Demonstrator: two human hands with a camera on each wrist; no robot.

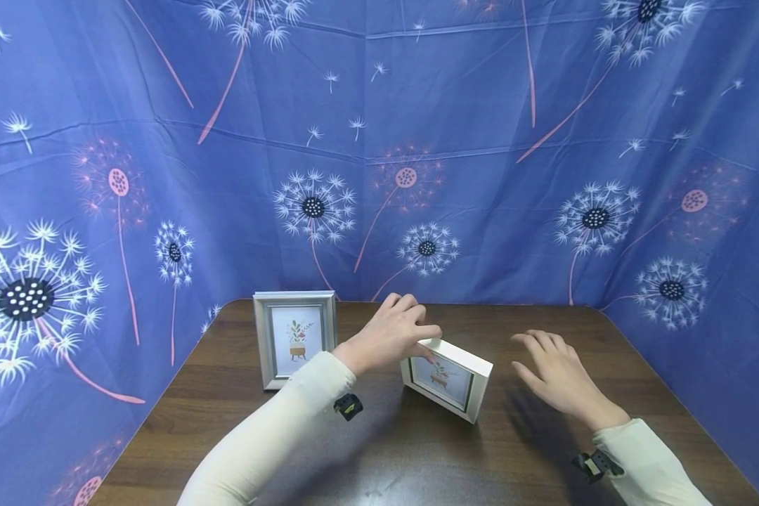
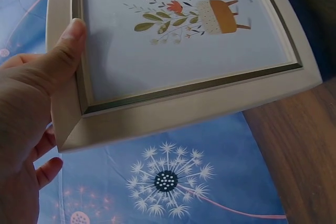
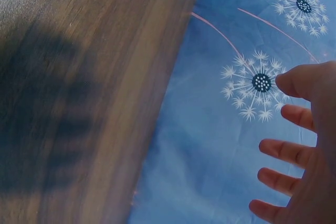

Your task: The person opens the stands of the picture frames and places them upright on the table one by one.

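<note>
My left hand (image 1: 397, 333) grips the top edge of a white picture frame (image 1: 481, 386), its thumb over the front border and the fingers behind. The frame stands tilted on the table and shows a print of a potted plant with a red flower. In the left wrist view the thumb of the left hand (image 2: 31, 98) presses the cream border of the picture frame (image 2: 184, 111). To the right of that frame, my right hand (image 1: 559, 372) hovers above the table with fingers spread and holds nothing. The right wrist view shows the right hand (image 3: 299, 156) with its fingers apart.
A silver picture frame (image 1: 296, 341) with a similar plant print stands upright at the left, partly behind the left forearm. The brown wooden table (image 1: 417, 464) is bounded by a blue dandelion-patterned cloth (image 1: 481, 176) at the back and sides.
</note>
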